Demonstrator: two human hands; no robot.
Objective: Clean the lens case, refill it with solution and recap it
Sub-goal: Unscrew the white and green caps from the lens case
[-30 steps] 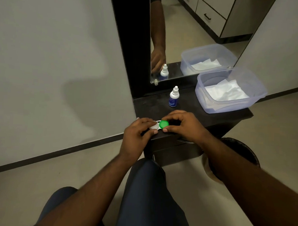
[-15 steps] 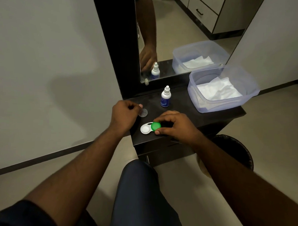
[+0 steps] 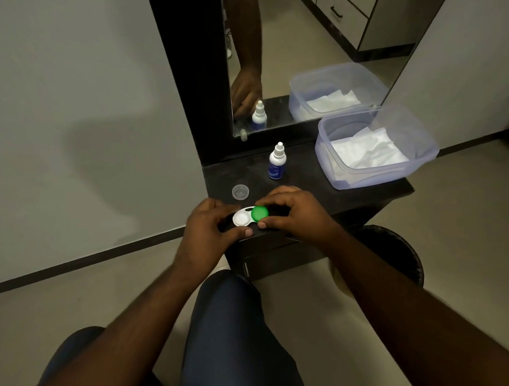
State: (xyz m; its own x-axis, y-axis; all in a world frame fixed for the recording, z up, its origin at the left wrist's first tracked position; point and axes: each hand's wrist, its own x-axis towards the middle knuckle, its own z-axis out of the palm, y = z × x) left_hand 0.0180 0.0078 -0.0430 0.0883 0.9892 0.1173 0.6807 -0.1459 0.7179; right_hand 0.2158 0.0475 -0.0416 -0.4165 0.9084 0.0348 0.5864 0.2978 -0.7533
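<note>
A white lens case (image 3: 242, 218) lies near the front edge of the dark shelf (image 3: 306, 177). Its left well is uncapped and open upward. Its right well carries a green cap (image 3: 259, 213). My left hand (image 3: 208, 228) pinches the case's left end between thumb and fingers. My right hand (image 3: 296, 213) holds the green cap with thumb and fingertips. A clear round cap (image 3: 240, 191) lies flat on the shelf behind my left hand. A small solution bottle (image 3: 277, 161) with a white top and blue label stands upright further back.
A translucent plastic tub (image 3: 424, 153) with white tissues sits at the shelf's right end. A mirror (image 3: 297, 48) rises behind the shelf. A dark round bin (image 3: 396, 251) stands on the floor under my right forearm. My knee is below the shelf's front.
My left hand took the clear cap off the left well, set it on the shelf behind, and has come back to the case's left end. My right hand stayed on the green cap.
</note>
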